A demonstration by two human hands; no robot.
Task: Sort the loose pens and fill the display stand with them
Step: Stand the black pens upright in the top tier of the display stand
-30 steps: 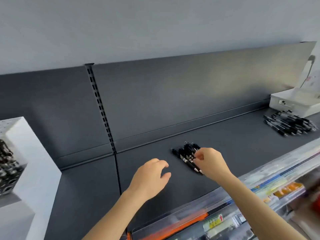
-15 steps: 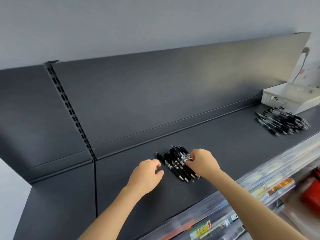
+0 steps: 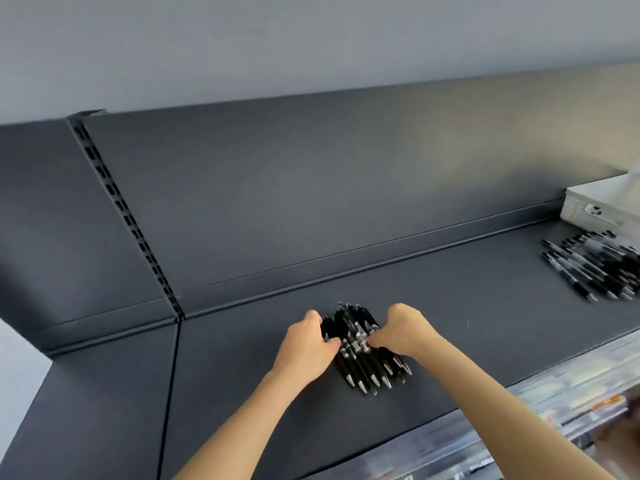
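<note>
Two groups of pens are laid on the dark shelf [image 3: 242, 375]. One bundle of black pens [image 3: 360, 355], packed too tightly to be counted, is clasped from both sides: the left hand [image 3: 306, 344] is curled against its left edge, the right hand [image 3: 403, 332] round its right. A second heap of pens [image 3: 599, 268] is spread well apart at the right, just before one white box [image 3: 602, 202]. One slotted upright [image 3: 128, 220] is seen behind.

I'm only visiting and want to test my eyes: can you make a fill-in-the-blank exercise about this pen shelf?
The bundle of pens on the shelf is coloured ____. The left hand and the right hand hold it, so the hands on it number ____. A second pile of pens lies to its ____.
Missing words: black; two; right.
</note>
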